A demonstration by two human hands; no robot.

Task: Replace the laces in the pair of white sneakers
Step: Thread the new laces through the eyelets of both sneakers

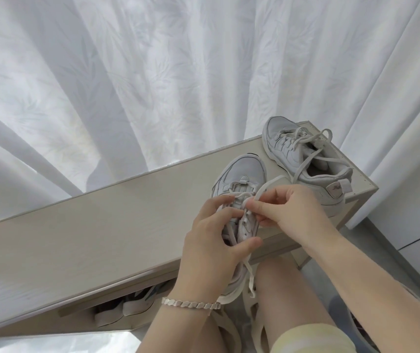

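Two grips on near sneaker (242, 178), at desk (102, 225) front edge.
L grip (211, 240) curls round sneaker's side; R grip (285, 210) pinches lace (262, 190) loop over eyelets. Far sneaker (303, 154) sits behind-right, apart.

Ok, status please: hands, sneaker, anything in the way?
Left hand grips near sneaker. Right hand pinches lace. Far sneaker apart, nothing blocks.

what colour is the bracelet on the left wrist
Silver; the bracelet shows best in the head view, the only one.
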